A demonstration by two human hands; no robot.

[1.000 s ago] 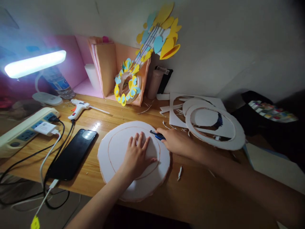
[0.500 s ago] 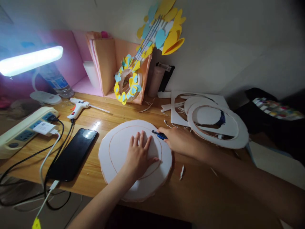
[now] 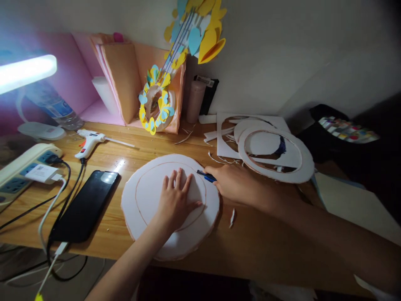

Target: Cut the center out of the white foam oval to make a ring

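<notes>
In the head view, the left hand [image 3: 175, 202] lies palm down on the white disc [image 3: 147, 192] at the lower centre of the frame, fully opened out, its fingers spread and the thumb pointing to the right; it grips nothing. The right hand [image 3: 232, 182], reaching in from the right edge, is closed around a blue and black cutter [image 3: 206, 175]. The cutter's tip sits at the disc's upper right, on or just beside a drawn brown oval; whether the blade is in the board cannot be told.

The disc is flat, smooth and matt, with a slightly uneven rim edged in brown. It rests on a tabletop [image 3: 156, 144] of glossy, yellowish grained wood. Right of it lies a thin, ragged white scrap [image 3: 232, 218]. At the right of the frame, a flat white ring [image 3: 308, 167] with a brown-lined opening overlaps a cut-out white sheet [image 3: 224, 146]. On the left are a glossy black phone [image 3: 86, 207] and a white plastic glue gun [image 3: 89, 142]. At upper centre, a paper model [image 3: 180, 54] bears yellow and blue petal shapes.
</notes>
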